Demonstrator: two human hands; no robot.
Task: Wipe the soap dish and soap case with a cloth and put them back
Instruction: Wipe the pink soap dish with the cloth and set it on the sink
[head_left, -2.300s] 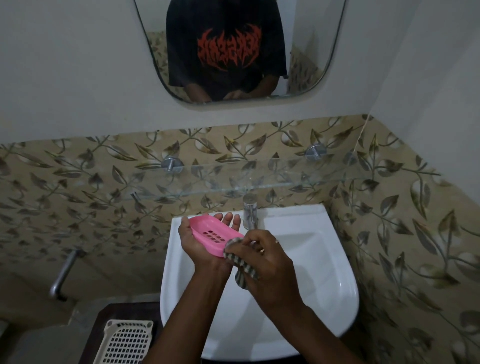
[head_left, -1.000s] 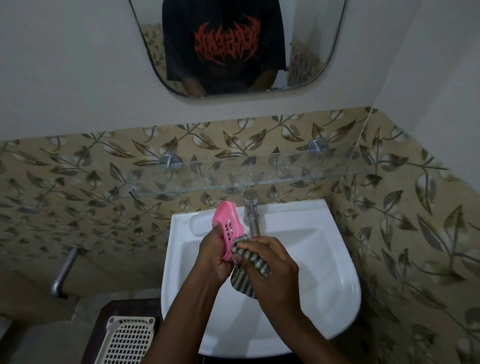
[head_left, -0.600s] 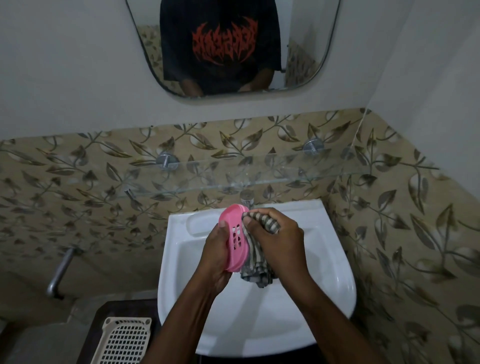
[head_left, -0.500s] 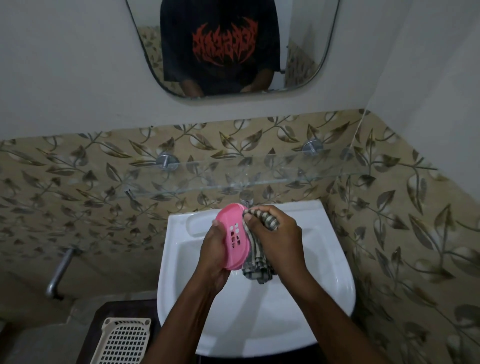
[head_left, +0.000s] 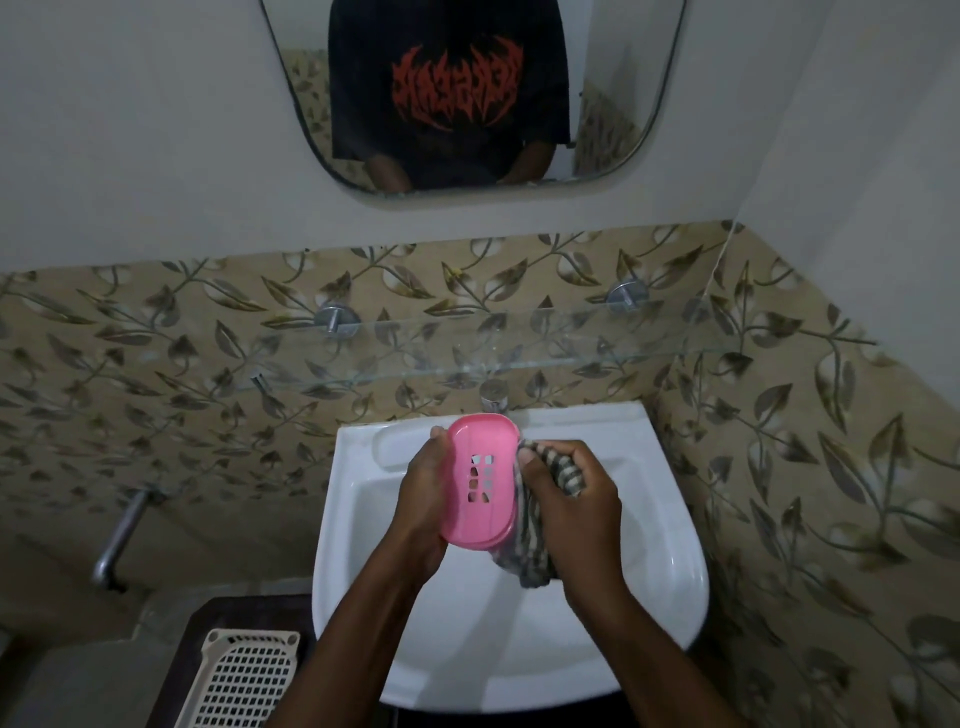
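Note:
Over the white sink I hold a pink soap dish with a grid of drain holes, its flat side turned toward me. My left hand grips its left edge. My right hand is closed on a grey striped cloth that presses against the dish's right edge and hangs below it. No soap case is in sight.
A tap stands behind the dish. A glass shelf runs along the leaf-patterned tiles, under a mirror. A cream perforated basket sits at the lower left beside a metal pipe.
The dish has been turned from lying open in my left palm to standing on edge, then with its flat underside facing me. The cloth moved from its lower end to its right side.

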